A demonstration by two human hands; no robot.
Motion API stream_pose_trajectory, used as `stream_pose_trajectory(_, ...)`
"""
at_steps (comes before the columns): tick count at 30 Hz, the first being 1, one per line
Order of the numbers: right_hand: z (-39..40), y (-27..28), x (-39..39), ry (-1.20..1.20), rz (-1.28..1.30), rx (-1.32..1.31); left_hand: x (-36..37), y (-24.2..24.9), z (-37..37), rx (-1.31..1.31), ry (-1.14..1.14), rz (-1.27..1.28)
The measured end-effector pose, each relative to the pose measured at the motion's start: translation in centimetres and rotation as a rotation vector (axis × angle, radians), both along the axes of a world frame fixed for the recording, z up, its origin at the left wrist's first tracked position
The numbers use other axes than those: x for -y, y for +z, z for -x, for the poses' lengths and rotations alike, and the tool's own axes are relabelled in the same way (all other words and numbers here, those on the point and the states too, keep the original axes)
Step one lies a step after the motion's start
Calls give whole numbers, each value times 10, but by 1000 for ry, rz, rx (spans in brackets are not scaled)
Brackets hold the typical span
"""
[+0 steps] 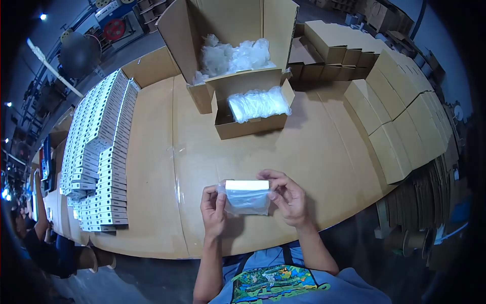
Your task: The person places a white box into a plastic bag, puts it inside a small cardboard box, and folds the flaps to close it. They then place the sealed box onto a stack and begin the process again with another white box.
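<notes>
A loose pinch on slick film might let the white box point(247, 185) slip or tilt, and uneven pulling could tear the clear bag point(247, 206). The left hand point(213, 210) and right hand point(288, 198) grip the bag's two sides between thumbs and fingers, near the middle of the table's point(263, 158) near edge. The box looks plain, its upper face bright (the rest dulled by wrinkled, cloudy film).

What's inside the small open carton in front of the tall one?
The small carton holds whitish packs in clear plastic, set in a row. Its floor and anything beneath the packs can't be seen; packs and front wall cover them.
</notes>
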State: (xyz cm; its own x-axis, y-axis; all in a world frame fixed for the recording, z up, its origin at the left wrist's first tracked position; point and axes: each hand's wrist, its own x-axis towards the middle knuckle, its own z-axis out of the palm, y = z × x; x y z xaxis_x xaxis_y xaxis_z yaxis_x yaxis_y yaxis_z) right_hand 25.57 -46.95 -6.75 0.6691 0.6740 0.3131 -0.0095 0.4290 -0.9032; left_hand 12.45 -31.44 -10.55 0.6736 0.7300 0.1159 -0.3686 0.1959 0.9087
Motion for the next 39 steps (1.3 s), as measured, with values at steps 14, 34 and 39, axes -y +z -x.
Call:
stream_pose_trajectory(14, 7, 4, 0, 51, 295, -193, 8, -3, 0, 186, -13, 237)
stream_pose_trajectory(34, -3, -7, -1, -63, 50, -298, 8, 22, -2, -226, -102, 198)
stream_pose_trajectory(39, -6, 15, -1, 27, 192, 194, 10, 27, -7, -154, -84, 230)
